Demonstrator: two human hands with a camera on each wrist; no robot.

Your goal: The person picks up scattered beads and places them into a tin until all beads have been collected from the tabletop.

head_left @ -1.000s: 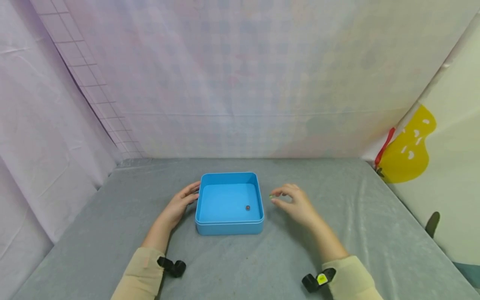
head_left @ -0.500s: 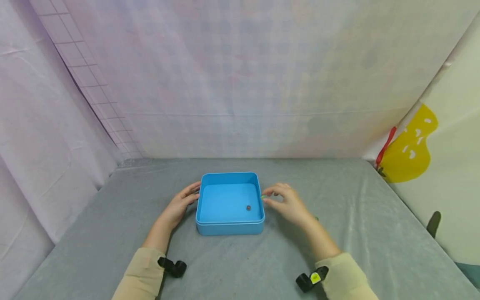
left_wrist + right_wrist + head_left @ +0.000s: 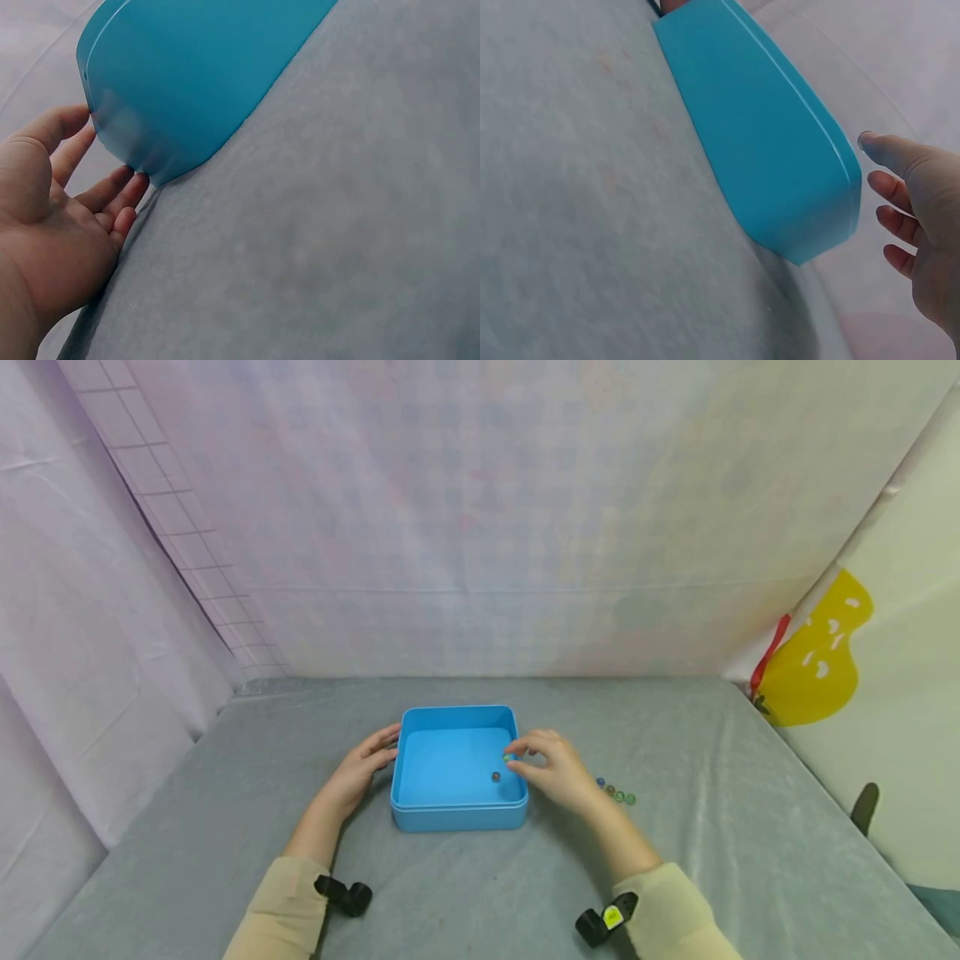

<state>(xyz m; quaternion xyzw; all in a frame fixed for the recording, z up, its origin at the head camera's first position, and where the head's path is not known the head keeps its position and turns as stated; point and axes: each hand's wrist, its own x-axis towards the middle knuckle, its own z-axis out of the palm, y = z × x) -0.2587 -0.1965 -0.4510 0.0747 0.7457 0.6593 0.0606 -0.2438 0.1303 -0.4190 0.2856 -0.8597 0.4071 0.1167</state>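
Observation:
A square, open-topped blue box (image 3: 442, 764) stands on the grey cloth, with one brownish marble (image 3: 496, 777) on its floor. My left hand (image 3: 363, 768) rests its fingertips against the box's left side; the left wrist view shows these fingers (image 3: 112, 187) extended along the wall. Over the right rim, my right hand (image 3: 555, 772) pinches a small greenish marble (image 3: 507, 758) between thumb and fingers. In the right wrist view the right hand (image 3: 926, 210) is beside the box's wall (image 3: 772, 142), and the marble is hidden there.
Several marbles (image 3: 619, 796), blue, brown and green, lie in a row on the cloth just right of my right wrist. Grey cloth (image 3: 465, 902) covers the table. Pale curtains (image 3: 465, 527) hang behind and at both sides.
My right hand has moved left with the greenish marble, from beside the box to over its right rim. Marbles behind the right forearm have come into view. The left hand stays put.

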